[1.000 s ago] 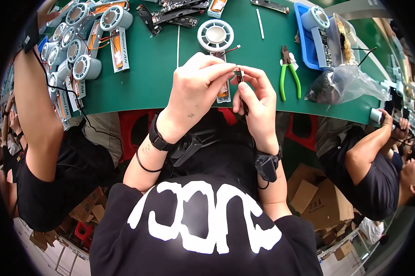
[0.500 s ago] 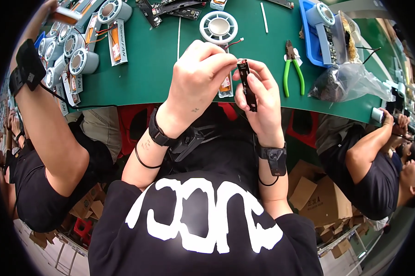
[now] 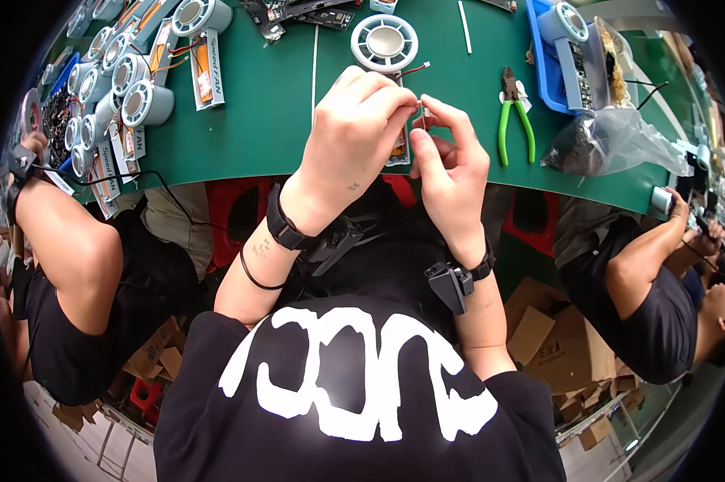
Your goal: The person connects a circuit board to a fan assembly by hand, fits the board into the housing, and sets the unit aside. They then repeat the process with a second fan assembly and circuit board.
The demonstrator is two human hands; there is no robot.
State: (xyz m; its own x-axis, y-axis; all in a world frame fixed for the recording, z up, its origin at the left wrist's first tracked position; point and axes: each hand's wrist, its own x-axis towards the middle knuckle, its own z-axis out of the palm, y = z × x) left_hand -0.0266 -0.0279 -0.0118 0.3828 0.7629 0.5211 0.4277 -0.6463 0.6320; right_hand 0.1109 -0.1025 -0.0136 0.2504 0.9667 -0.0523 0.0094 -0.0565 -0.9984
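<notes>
Though mostly inside the right hand (image 3: 452,167), a slim, dark circuit board (image 3: 425,120)

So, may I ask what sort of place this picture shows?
Probably an electronics assembly workshop: many fans and circuit boards lie on the green table, with cutters to hand and people on both sides.

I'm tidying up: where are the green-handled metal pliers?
In the head view's right half, the pliers lie on the green tabletop between the right hand and blue plastic tray.
</notes>
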